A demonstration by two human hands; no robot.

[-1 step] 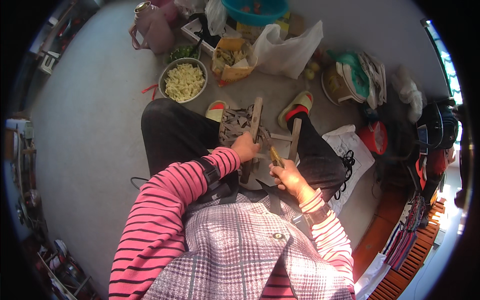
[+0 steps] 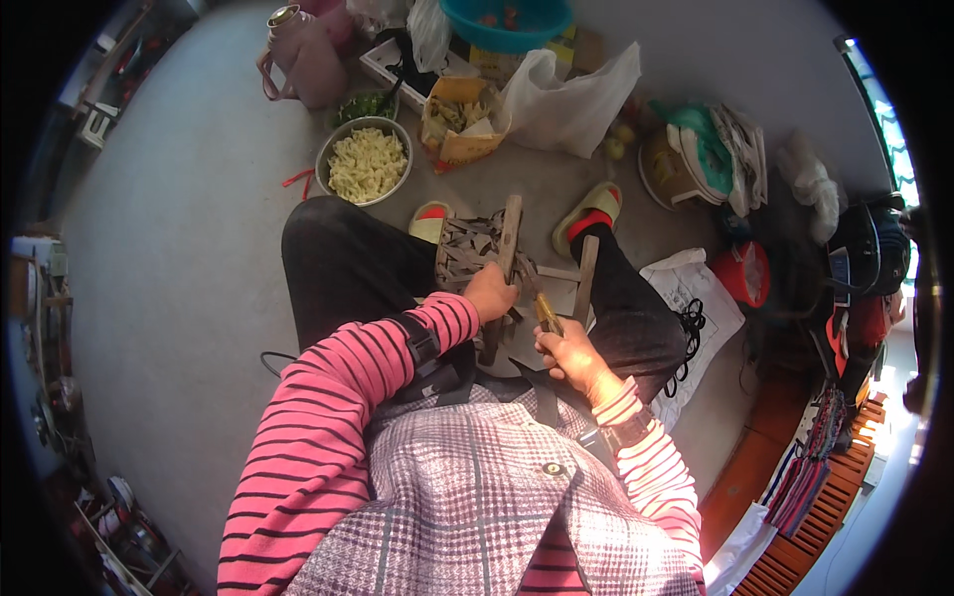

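From where I stand, the seated person has a small stool of worn brown wood with a woven strip seat (image 2: 467, 250) between their knees. The left hand (image 2: 492, 292) is closed around its long wooden bar (image 2: 511, 226), fingers curled tight. The right hand (image 2: 566, 350), just beside, is wrapped round the brownish-yellow handle of a slim hand tool (image 2: 547, 316); its far end points at the stool's near edge, but I can't tell whether it touches.

Room for the elbows lies mostly leftward, where the smooth grey floor (image 2: 179, 258) stretches wide past the left knee. Ahead it's tighter: a round silver metal bowl (image 2: 319, 171) of pale shredded food sits beyond that knee, and a crumpled white plastic bag (image 2: 571, 104) stands past the feet. On the right, a flat white cloth bag with black cords (image 2: 686, 288) lies against the leg.
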